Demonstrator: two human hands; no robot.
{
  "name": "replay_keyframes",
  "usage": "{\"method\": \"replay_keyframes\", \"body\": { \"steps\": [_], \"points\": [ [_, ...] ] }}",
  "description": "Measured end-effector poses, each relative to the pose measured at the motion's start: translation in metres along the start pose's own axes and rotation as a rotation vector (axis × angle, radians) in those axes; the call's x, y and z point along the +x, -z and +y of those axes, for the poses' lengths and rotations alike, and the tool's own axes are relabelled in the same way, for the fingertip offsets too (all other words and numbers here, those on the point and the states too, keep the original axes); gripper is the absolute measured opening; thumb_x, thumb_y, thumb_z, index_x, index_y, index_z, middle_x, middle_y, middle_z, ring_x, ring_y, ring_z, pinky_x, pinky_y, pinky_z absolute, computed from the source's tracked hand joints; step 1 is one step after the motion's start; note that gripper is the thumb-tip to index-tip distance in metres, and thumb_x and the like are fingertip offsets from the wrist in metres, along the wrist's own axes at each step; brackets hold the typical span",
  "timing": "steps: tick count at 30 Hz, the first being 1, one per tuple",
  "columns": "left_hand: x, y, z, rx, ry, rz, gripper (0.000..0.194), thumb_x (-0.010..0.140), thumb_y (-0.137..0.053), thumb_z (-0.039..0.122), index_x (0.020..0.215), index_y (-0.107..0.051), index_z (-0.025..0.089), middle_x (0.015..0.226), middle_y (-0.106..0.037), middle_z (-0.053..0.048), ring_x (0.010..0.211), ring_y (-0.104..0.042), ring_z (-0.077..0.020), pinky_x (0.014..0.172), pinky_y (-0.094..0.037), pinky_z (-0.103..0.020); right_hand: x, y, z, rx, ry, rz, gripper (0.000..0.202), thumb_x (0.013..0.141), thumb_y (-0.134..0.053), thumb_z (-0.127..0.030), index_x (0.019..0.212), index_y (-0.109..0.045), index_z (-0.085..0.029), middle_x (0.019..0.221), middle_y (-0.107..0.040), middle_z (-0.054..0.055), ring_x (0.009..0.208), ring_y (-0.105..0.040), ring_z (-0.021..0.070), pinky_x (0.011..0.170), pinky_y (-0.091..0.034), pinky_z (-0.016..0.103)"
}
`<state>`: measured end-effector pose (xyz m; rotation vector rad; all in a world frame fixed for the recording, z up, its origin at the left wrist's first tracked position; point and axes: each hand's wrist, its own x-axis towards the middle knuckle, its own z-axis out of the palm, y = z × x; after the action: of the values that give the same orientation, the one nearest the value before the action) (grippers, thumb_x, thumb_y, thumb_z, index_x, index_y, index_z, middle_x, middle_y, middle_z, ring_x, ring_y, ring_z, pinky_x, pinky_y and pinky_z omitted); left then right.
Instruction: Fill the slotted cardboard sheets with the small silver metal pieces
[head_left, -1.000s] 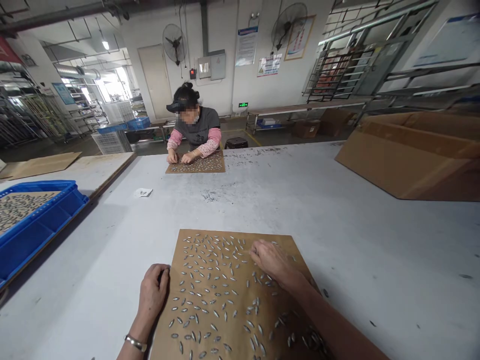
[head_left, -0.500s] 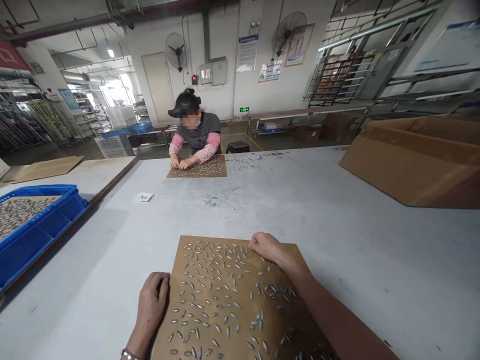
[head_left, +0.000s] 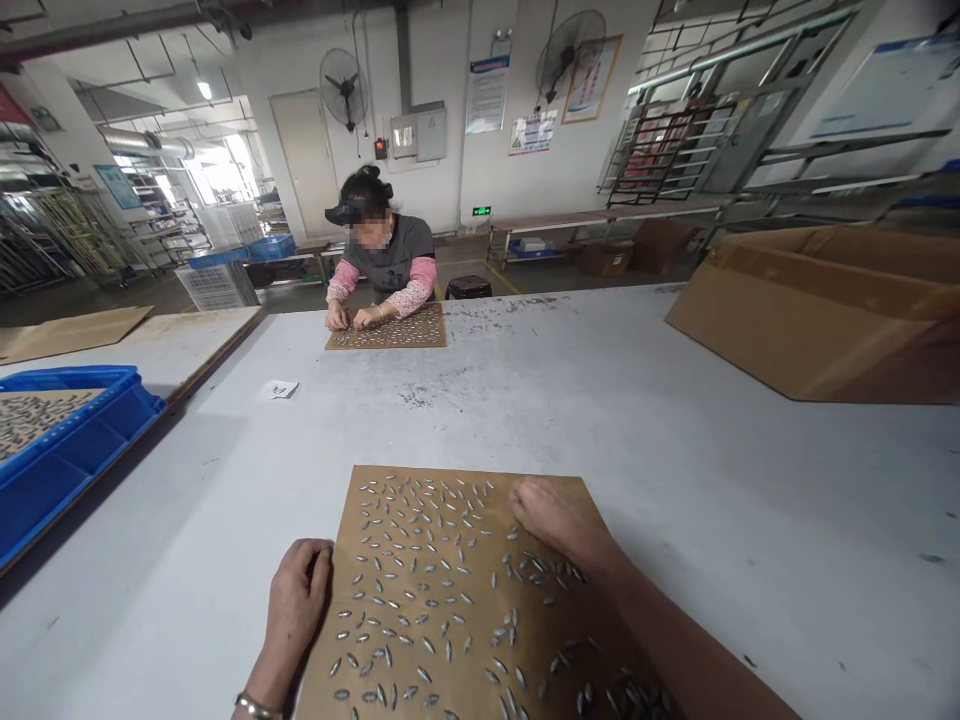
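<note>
A brown cardboard sheet (head_left: 480, 560) lies flat in front of me, strewn with small silvery spindle-shaped metal pieces (head_left: 422, 588). On its left the pieces lie mostly apart; toward the right and near side some are bunched in small heaps. My right hand (head_left: 551, 515) rests on the sheet's far right part, fingers curled closed and pointing left; whatever they hold is hidden. Beside the sheet's left edge, my left hand (head_left: 298, 590) is on the table with its fingers curled in. Its inner side does not show, so I cannot make out anything in it.
Across the white table (head_left: 525, 400) a person (head_left: 386, 255) bends over another cardboard sheet (head_left: 409, 330) with similar pieces. A large cardboard box (head_left: 795, 320) stands at right. A blue crate (head_left: 90, 440) of pieces is at left. A white paper scrap (head_left: 281, 389) lies on the table.
My right hand has come slightly nearer, from the sheet's far edge onto its surface. The left hand stays at the left edge. The whole view has shifted a little.
</note>
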<state>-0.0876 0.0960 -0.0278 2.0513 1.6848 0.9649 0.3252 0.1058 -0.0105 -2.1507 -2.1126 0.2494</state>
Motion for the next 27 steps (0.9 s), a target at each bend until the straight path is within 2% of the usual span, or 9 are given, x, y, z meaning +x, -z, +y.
{"method": "replay_keyframes", "body": {
  "steps": [3,6,10,12,16,21,24,27],
  "points": [
    [0.0,0.0,-0.001,0.004,-0.002,0.006,0.032,0.097,-0.049,0.047,0.09,-0.071,0.025,0.096,-0.075,-0.007,0.084,-0.072,-0.0244,0.076,-0.06,-0.037,0.004,0.0,-0.015,0.024,0.027,-0.029,0.021,0.094,-0.052,-0.015,0.08,-0.068,-0.02,0.087,-0.071,0.008,0.079,-0.062,0.0185,0.069,-0.034,0.028],
    [0.0,-0.001,-0.002,0.009,-0.004,0.006,0.032,0.096,-0.049,0.047,0.089,-0.071,0.025,0.096,-0.076,-0.007,0.084,-0.072,-0.0243,0.077,-0.06,-0.037,0.006,0.007,-0.016,0.108,0.039,-0.018,0.017,0.093,-0.055,-0.016,0.083,-0.069,-0.02,0.092,-0.073,0.007,0.085,-0.064,0.0187,0.071,-0.036,0.027],
    [0.001,-0.001,-0.003,0.015,-0.002,0.007,0.032,0.096,-0.05,0.048,0.089,-0.072,0.025,0.098,-0.076,-0.007,0.085,-0.073,-0.0245,0.076,-0.061,-0.037,0.001,0.018,0.013,0.155,-0.084,0.052,0.022,0.095,-0.049,-0.017,0.09,-0.071,-0.02,0.099,-0.073,0.007,0.092,-0.064,0.0188,0.075,-0.038,0.026],
    [0.002,-0.001,-0.003,0.013,-0.003,0.006,0.033,0.095,-0.05,0.048,0.089,-0.073,0.026,0.098,-0.077,-0.007,0.085,-0.073,-0.0248,0.075,-0.061,-0.036,-0.005,0.019,0.028,0.055,-0.162,0.019,0.023,0.096,-0.048,-0.016,0.095,-0.071,-0.019,0.103,-0.073,0.01,0.093,-0.064,0.0199,0.075,-0.037,0.027],
    [0.002,-0.001,-0.005,0.018,-0.003,0.006,0.034,0.095,-0.051,0.05,0.09,-0.073,0.026,0.098,-0.077,-0.007,0.085,-0.073,-0.0255,0.074,-0.062,-0.037,-0.018,0.015,0.04,-0.051,-0.187,-0.072,0.023,0.093,-0.049,-0.009,0.103,-0.069,-0.017,0.108,-0.072,0.012,0.098,-0.065,0.0211,0.074,-0.037,0.027],
    [0.002,-0.001,-0.007,0.023,-0.006,0.002,0.035,0.096,-0.05,0.051,0.09,-0.073,0.026,0.098,-0.077,-0.007,0.085,-0.073,-0.0255,0.075,-0.061,-0.037,-0.023,0.013,0.035,-0.013,-0.146,0.018,0.026,0.096,-0.045,-0.012,0.1,-0.069,-0.021,0.106,-0.072,0.009,0.097,-0.064,0.0202,0.074,-0.037,0.027],
    [0.002,-0.001,-0.007,0.026,-0.003,0.005,0.034,0.096,-0.05,0.05,0.09,-0.073,0.026,0.098,-0.077,-0.007,0.085,-0.073,-0.0252,0.075,-0.061,-0.037,-0.018,0.013,0.025,-0.003,-0.071,-0.005,0.025,0.099,-0.046,-0.018,0.089,-0.069,-0.021,0.101,-0.072,0.008,0.095,-0.063,0.0196,0.076,-0.038,0.027],
    [0.002,-0.002,-0.007,0.024,-0.004,0.007,0.034,0.096,-0.05,0.05,0.09,-0.072,0.026,0.098,-0.076,-0.007,0.086,-0.073,-0.0252,0.076,-0.06,-0.037,-0.012,0.012,0.014,-0.046,-0.047,-0.042,0.02,0.099,-0.05,-0.02,0.093,-0.068,-0.018,0.106,-0.07,0.01,0.098,-0.064,0.0197,0.078,-0.039,0.027]
  ]
}}
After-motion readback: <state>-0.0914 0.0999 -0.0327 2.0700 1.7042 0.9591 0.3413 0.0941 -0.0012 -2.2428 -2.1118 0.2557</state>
